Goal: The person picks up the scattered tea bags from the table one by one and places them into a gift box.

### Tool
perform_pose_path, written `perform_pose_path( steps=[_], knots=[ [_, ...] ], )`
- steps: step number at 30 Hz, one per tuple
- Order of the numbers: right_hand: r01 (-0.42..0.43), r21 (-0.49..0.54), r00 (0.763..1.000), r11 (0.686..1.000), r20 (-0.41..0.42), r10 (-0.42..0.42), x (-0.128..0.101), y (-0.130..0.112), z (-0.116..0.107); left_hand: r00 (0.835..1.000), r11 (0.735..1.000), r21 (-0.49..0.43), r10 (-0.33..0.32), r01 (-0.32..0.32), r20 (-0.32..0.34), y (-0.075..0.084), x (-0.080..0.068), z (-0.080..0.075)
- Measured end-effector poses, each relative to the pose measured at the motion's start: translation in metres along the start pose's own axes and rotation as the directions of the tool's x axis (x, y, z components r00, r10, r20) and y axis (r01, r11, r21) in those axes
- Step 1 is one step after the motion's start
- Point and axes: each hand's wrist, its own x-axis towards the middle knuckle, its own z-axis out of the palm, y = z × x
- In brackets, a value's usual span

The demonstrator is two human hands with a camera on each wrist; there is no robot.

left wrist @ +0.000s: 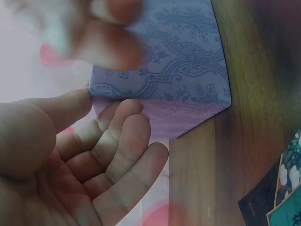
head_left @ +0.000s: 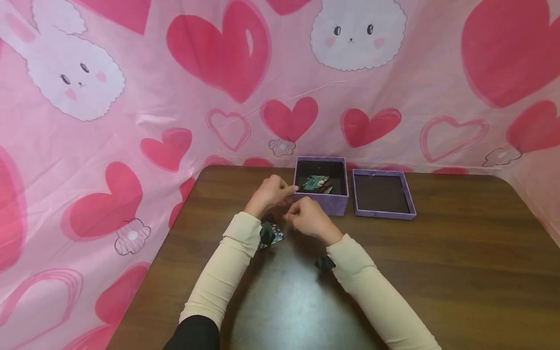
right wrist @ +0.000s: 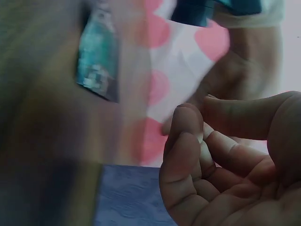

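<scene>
The left hand (head_left: 270, 192) holds the front left corner of a purple patterned box (left wrist: 188, 52), its thumb at the rim and its half-bent fingers along the side wall. In front of the box, close to the left hand, is the right hand (head_left: 309, 218). Its fingers (right wrist: 183, 155) are curled in with the thumb tip near the index fingertip, and nothing shows between them. Inside the open box lie several flat teal patterned packets (head_left: 316, 183). More flat packets (head_left: 276, 234) lie on the table beneath the left wrist, partly hidden by it.
To the right of the box lies its purple lid (head_left: 385, 194), dark inside face up. Both stand at the back of the brown wooden table (head_left: 463, 262), near a pink curtain (head_left: 197, 121) with hearts and rabbits. Dark straps circle both wrists.
</scene>
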Motion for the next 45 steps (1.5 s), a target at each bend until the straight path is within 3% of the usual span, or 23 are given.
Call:
perform_pose_path(
  steps=[15, 28, 45],
  knots=[
    [-0.042, -0.122, 0.999, 0.992, 0.021, 0.044, 0.001, 0.015, 0.044, 1.000, 1.000, 0.022, 0.007, -0.007, -0.001, 0.001, 0.000, 0.000],
    [-0.101, -0.368, 0.994, 0.924, -0.068, 0.082, 0.003, 0.007, 0.068, 1.000, 1.000, 0.000, -0.009, 0.009, -0.002, 0.002, 0.000, 0.000],
    [-0.134, -0.317, 0.988, 0.939, 0.033, 0.152, 0.007, 0.012, 0.068, 1.000, 1.000, 0.007, -0.006, 0.006, -0.001, 0.002, -0.001, 0.000]
  ],
)
